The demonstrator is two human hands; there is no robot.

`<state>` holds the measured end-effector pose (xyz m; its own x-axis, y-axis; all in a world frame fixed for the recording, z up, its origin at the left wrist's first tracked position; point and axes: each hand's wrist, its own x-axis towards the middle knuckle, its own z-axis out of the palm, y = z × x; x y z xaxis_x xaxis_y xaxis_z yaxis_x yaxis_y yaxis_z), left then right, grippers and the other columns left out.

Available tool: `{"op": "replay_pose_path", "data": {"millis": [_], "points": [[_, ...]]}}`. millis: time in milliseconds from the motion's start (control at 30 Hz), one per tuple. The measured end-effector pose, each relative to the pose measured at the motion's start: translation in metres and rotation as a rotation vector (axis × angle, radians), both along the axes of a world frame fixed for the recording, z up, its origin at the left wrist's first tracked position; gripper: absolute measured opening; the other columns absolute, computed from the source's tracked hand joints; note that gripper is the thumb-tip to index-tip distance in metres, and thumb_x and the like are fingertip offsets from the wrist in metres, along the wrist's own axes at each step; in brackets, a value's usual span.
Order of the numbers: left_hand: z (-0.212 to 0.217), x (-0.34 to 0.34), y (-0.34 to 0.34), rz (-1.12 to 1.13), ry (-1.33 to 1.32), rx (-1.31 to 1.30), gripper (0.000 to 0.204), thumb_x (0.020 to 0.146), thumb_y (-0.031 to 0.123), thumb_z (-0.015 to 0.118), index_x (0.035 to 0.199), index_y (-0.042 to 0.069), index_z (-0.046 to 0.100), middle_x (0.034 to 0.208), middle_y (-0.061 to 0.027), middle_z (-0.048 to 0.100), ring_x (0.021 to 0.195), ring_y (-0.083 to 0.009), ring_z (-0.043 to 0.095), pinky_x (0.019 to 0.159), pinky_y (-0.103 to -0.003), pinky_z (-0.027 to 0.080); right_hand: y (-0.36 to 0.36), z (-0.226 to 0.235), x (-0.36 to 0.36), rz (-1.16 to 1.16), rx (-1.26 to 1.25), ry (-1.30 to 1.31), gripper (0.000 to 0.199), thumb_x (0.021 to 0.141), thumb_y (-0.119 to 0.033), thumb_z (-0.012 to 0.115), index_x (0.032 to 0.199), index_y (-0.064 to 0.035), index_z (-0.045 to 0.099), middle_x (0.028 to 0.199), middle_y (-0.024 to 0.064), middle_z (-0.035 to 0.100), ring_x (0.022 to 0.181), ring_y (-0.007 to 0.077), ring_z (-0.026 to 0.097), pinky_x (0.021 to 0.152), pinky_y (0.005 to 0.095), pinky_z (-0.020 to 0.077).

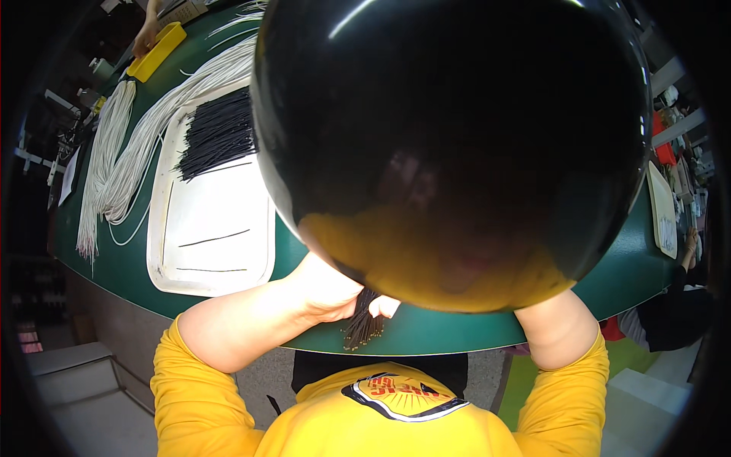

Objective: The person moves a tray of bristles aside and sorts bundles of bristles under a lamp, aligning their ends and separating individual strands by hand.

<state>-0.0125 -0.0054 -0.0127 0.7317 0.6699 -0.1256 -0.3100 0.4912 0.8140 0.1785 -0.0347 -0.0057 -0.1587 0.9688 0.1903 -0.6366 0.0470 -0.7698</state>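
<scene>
My left hand [329, 293] is closed around a bundle of thin black wires [364, 326] at the near edge of the green table. The wire ends fan out below the grip and show small brass-coloured tips. A fingertip shows on the bundle's right side; which hand it belongs to I cannot tell. My right forearm [560, 327] runs in under a large glossy black dome [457, 152], which hides the right hand and its fingers. To the left, a white tray [217, 259] holds a pile of black wires [219, 131], with a few single wires lying apart.
Long bundles of white cable [126, 179] lie left of and behind the tray. Another person's hand [145, 38] reaches to a yellow bin [158, 53] at the far left. A second tray [662, 213] sits at the right edge, near another person's arm. The dome blocks the table's middle.
</scene>
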Motion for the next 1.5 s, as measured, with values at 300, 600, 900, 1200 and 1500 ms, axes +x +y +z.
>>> {"op": "replay_pose_path", "data": {"millis": [300,600,900,1200,1500], "points": [[-0.01,0.012,-0.003,0.16,0.128,0.355,0.01,0.081,0.009,0.049,0.083,0.0,0.051,0.061,-0.0089,0.054,0.04,-0.0121,0.047,0.034,-0.02,0.036,0.009,0.004,-0.009,0.017,0.238,-0.252,0.03,0.072,-0.001,0.058,0.1,0.0031,0.048,0.093,0.0083,0.055,0.085,0.0141,0.053,0.075,0.0251,0.042],[-0.019,0.008,-0.001,0.307,0.243,0.673,0.012,0.083,0.013,0.049,0.082,0.0,0.051,0.061,-0.0077,0.054,0.036,-0.0095,0.043,0.032,-0.017,0.032,-0.008,-0.017,0.003,-0.087,0.018,-0.184,0.029,0.078,0.003,0.04,0.106,0.0067,0.033,0.075,0.0108,0.052,0.059,0.0129,0.05,0.057,0.024,0.0435],[-0.004,0.007,0.001,0.159,0.252,0.532,0.013,0.082,0.013,0.05,0.084,0.0,0.049,0.061,-0.0073,0.053,0.036,-0.0094,0.043,0.031,-0.017,0.031,-0.008,-0.01,0.0,-0.1,0.008,-0.104,0.031,0.079,0.002,0.038,0.11,0.0038,0.034,0.078,0.0098,0.051,0.06,0.0128,0.048,0.057,0.023,0.0432],[-0.017,0.007,0.003,0.263,0.282,0.736,0.014,0.082,0.013,0.049,0.085,-0.001,0.049,0.061,-0.0076,0.054,0.037,-0.0101,0.045,0.031,-0.017,0.032,-0.001,0.022,-0.023,-0.222,0.119,-0.353,0.045,0.068,-0.001,0.061,0.108,0.0041,0.042,0.099,0.0101,0.052,0.088,0.0146,0.051,0.077,0.0276,0.0424],[0.006,0.009,0.002,0.177,0.418,0.397,0.014,0.083,0.012,0.048,0.085,-0.002,0.051,0.061,-0.008,0.054,0.037,-0.0107,0.045,0.031,-0.017,0.033,0.007,0.0,-0.01,-0.049,0.218,-0.287,0.036,0.069,-0.002,0.06,0.102,0.0044,0.047,0.093,0.0087,0.055,0.085,0.0144,0.052,0.076,0.0264,0.0423]]}}
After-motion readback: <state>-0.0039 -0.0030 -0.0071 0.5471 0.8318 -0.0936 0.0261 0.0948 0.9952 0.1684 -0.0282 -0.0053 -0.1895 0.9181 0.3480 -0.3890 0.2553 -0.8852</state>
